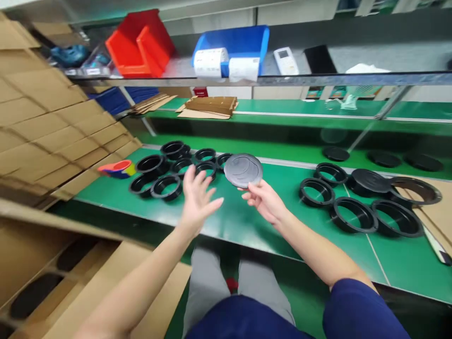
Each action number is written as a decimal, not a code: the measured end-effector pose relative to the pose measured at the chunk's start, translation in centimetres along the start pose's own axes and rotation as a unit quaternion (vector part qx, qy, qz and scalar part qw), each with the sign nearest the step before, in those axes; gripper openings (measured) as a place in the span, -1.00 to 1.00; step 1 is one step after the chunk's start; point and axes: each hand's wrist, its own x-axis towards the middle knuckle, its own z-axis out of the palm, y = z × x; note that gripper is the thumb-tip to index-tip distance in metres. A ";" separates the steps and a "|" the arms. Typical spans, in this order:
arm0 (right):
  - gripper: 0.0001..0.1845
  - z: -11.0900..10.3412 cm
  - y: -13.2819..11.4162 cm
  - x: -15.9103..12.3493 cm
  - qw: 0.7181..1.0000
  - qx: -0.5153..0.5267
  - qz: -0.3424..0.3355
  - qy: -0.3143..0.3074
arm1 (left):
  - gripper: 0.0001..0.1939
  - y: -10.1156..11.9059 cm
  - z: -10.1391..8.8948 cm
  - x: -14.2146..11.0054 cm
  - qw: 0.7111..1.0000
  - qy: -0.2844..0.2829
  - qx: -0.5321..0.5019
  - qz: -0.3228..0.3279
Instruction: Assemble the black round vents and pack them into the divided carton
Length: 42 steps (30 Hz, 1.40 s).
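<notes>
Pinched at its lower edge, a round dark grey disc is held up above the green bench by my right hand. A curved line and a raised pattern show on the disc's face. My left hand is raised with fingers spread, holding nothing, just left of the disc. Behind it stands a cluster of black plastic rings, several of them side by side. To the right of my right arm sits another group of black rings, with a closed black round piece among them.
Stacked cardboard boxes line the left side. Colored tape rolls or cups lie by the left rings. A shelf overhead carries a red bin, a blue bin and a white handheld device. Flat cardboard lies far right.
</notes>
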 end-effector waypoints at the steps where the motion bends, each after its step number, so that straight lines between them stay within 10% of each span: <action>1: -0.75 0.2 1.1 -2.0 1.000 0.013 0.008 -0.026 | -0.04 0.5 0.9 -0.9 0.995 -0.014 -0.093 -0.019; 6: -0.46 0.6 5.7 -8.6 0.993 0.014 0.093 -0.072 | -0.04 2.1 6.0 -2.6 0.855 -0.116 -0.497 -0.088; 12: -0.53 -1.2 3.2 -12.2 0.939 -0.292 0.013 -0.181 | -0.20 1.7 5.9 -5.5 0.780 -0.089 -0.607 -0.128; 14: -0.49 -1.1 2.3 -12.0 0.881 -0.426 -0.147 -0.142 | -0.23 1.7 5.6 -6.4 0.774 -0.067 -0.617 -0.123; 17: -0.23 0.4 3.5 -11.4 0.713 -0.607 -0.334 -0.108 | -0.21 1.9 5.8 -7.1 0.768 -0.032 -0.627 -0.125; 21: -0.32 2.5 5.8 -11.9 0.585 -0.645 -0.382 -0.309 | -0.17 1.9 5.4 -7.8 0.761 -0.015 -0.626 -0.167; 23: -0.44 2.3 5.6 -12.0 0.593 -0.623 -0.392 -0.326 | -0.17 1.7 4.7 -8.2 0.755 -0.027 -0.626 -0.195; 28: -0.51 -0.9 4.5 -9.4 0.672 -0.632 -0.374 -0.095 | -0.19 1.3 3.8 -9.5 0.731 -0.093 -0.631 -0.241; 33: -0.37 -2.7 5.9 -8.2 0.689 -0.631 -0.336 -0.122 | -0.18 0.6 4.3 -9.6 0.708 -0.141 -0.627 -0.291; 42: -0.37 -2.7 5.2 -8.2 0.822 -0.501 -0.266 -0.057 | -0.16 0.0 4.9 -8.1 0.685 -0.155 -0.647 -0.297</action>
